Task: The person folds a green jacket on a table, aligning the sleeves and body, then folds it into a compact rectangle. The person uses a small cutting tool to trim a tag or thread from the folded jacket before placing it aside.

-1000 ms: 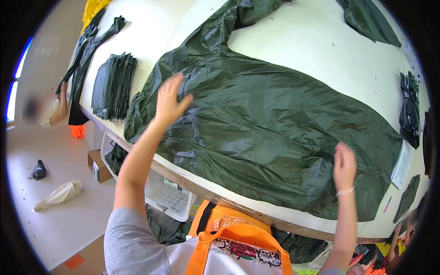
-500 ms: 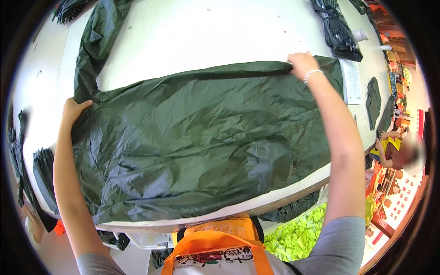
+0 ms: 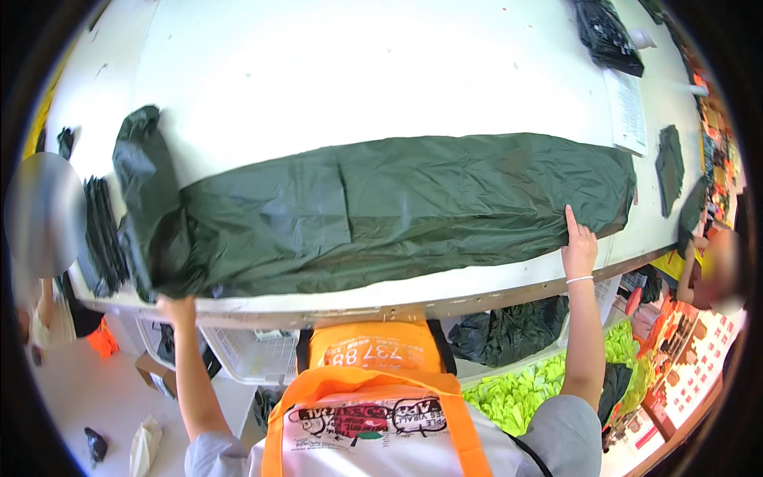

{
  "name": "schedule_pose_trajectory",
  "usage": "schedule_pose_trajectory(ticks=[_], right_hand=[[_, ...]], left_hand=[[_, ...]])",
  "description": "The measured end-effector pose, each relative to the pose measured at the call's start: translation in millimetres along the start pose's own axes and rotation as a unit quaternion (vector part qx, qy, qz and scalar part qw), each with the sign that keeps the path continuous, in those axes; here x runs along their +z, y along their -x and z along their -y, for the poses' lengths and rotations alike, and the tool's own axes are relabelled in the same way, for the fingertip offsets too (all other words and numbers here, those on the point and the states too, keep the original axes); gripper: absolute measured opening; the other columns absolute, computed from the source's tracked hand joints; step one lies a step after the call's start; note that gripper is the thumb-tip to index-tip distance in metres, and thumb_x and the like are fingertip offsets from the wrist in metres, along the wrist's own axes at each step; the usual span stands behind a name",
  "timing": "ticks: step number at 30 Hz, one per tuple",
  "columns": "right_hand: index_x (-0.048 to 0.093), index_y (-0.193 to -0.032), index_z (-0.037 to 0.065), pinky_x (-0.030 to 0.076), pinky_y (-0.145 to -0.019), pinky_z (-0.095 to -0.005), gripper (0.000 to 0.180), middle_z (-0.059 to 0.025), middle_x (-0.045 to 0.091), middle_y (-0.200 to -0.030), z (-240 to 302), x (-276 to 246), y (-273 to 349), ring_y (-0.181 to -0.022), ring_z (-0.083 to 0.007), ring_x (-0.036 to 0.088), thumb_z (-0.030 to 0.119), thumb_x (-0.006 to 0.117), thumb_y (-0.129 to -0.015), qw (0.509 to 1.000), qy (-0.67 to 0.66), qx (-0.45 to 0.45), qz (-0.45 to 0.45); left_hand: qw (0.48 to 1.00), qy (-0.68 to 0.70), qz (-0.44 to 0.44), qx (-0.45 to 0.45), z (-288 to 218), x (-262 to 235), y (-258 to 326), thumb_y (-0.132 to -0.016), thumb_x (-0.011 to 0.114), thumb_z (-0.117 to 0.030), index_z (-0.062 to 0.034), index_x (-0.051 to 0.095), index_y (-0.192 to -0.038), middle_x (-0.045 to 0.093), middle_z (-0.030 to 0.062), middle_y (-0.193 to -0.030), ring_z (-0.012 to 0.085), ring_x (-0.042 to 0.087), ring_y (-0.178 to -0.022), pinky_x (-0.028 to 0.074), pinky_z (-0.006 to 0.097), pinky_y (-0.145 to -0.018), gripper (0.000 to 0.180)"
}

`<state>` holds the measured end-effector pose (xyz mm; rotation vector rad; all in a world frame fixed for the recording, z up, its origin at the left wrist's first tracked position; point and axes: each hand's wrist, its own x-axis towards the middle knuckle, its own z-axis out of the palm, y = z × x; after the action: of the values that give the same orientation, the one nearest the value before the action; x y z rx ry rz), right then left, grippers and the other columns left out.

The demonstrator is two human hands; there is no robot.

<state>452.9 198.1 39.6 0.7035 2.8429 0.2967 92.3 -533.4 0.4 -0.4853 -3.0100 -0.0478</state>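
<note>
Head view, from where I stand: dark green garment [image 3: 445, 187] lies on the white table [image 3: 318, 95], stretched left to right along the near edge as a long, wrinkled strip. Its left end is bunched, with a sleeve-like piece poking up toward the far side. A straight seam or flap edge shows left of middle.

Left hand [image 3: 176, 310]: at the bunched near-left corner, by the table edge, touching cloth. Fingertips blurred and partly hidden; can't tell if they pinch it. Right hand [image 3: 579, 246]: on the near edge, toward the right end, index finger straight on the cloth, other fingers loosely bent, no grip that I can see. White band [image 3: 580, 279] on that wrist.

Stack of dark pieces [image 3: 99, 238] just left of the garment. Printed white sheet [image 3: 628, 111] beyond its right end, dark bundle [image 3: 608, 36] past that, small green piece [image 3: 670, 171] farther right. Below the table: white basket [image 3: 226, 350], black heap [image 3: 513, 330], lime-green heap [image 3: 520, 397]. One co-worker at each side, both partly blurred.
</note>
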Motion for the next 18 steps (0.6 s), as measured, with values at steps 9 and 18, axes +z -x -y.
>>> schedule_pose_trajectory(ticks=[9, 18], right_hand=[[0.008, -0.149, 0.017, 0.050, -0.069, -0.0433, 0.095, -0.0176, 0.064, -0.086, -6, 72, 36, -0.078, -0.0325, 0.063, -0.009, 0.055, -0.070, 0.989, 0.005, 0.120, 0.087], [0.056, -0.118, 0.001, 0.045, -0.088, -0.0393, 0.033, -0.0184, 0.059, -0.110, 91, -80, -55, -0.101, -0.0349, 0.056, 0.000, 0.051, -0.085, 0.958, -0.267, -0.096, 0.030]], left_hand=[[0.990, 0.097, 0.076, 0.073, -6, 28, 31, -0.077, 0.059, -0.015, -0.0027, 0.063, -0.100, 0.061, 0.0221, -0.102, 0.0437, 0.054, -0.094, 0.043, 0.049, -0.082, 0.026], [0.989, 0.111, 0.042, 0.089, -42, 11, 41, -0.071, 0.062, -0.018, -0.0048, 0.065, -0.085, 0.063, 0.0183, -0.088, 0.0409, 0.057, -0.082, 0.045, 0.047, -0.071, 0.019]])
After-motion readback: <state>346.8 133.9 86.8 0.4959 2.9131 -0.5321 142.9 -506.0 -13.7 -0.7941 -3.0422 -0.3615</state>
